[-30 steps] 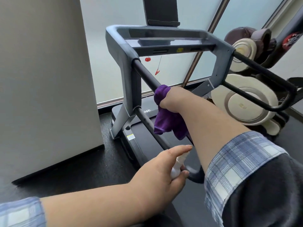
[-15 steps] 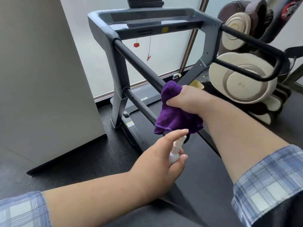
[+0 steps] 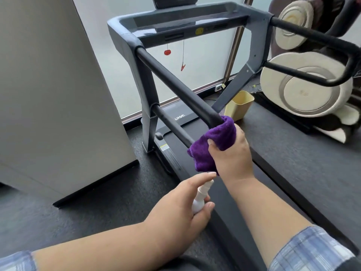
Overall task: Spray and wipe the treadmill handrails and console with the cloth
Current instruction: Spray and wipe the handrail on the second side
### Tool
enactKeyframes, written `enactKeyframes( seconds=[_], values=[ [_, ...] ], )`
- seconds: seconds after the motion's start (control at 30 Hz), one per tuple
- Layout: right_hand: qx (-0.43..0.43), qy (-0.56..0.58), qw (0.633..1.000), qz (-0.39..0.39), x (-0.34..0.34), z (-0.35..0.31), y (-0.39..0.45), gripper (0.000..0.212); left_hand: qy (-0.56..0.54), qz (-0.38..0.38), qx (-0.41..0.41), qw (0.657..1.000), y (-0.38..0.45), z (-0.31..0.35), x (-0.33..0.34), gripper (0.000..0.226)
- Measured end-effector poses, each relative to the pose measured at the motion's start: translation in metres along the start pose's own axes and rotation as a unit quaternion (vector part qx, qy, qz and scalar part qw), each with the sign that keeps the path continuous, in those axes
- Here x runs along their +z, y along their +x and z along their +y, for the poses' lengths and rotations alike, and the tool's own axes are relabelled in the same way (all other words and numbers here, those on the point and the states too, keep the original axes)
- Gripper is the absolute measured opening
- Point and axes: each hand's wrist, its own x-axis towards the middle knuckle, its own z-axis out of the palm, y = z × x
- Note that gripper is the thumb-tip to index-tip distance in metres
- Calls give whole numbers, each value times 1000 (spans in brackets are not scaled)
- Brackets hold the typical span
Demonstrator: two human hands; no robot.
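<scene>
A grey treadmill stands ahead, its console (image 3: 187, 22) at the top and a black left handrail (image 3: 175, 85) running down towards me. My right hand (image 3: 232, 157) grips a purple cloth (image 3: 214, 141) wrapped round the near end of that rail. Just below it, my left hand (image 3: 181, 202) holds a small white spray bottle (image 3: 201, 196), index finger laid over its nozzle, which points at the cloth. The right handrail (image 3: 316, 38) loops at the upper right. The rail's end is hidden under the cloth.
A large pale cabinet (image 3: 54, 94) stands close on the left. A cream bin (image 3: 239, 105) sits on the floor beside the treadmill deck (image 3: 273, 173). A beige massage chair (image 3: 306, 85) fills the right. Frosted window behind.
My right hand has slid the cloth down the left handrail towards me, to its near end. The left hand with the bottle stays just below it. The view has shifted downward.
</scene>
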Motion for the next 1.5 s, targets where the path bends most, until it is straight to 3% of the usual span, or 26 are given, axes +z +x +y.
enactKeyframes(
  seconds=[0.37,0.53,0.6,0.7,0.8,0.93,1.0,1.5],
  values=[
    [58,53,997,-22,12,46,-24,82,22,1,18,1000,7,6,-7,62],
    [-18,68,997,23,-3,-3,-8,71,-20,21,28,999,18,11,-10,56],
    [-53,26,998,10,-9,-40,18,64,-39,26,28,999,22,12,-12,54],
    [-57,-111,988,-92,-8,-93,54,51,-58,28,29,998,27,11,-18,54],
    [-45,-281,944,-166,7,-123,73,29,-66,40,29,997,34,4,-29,54],
    [-38,-418,876,-237,39,-151,98,24,-97,54,17,994,47,-14,-48,56],
    [-11,-437,863,-254,59,-161,110,35,-109,56,13,992,55,-25,-58,56],
    [-11,-513,851,-110,225,-208,213,43,-172,72,1,982,159,-152,-192,56]
  ],
)
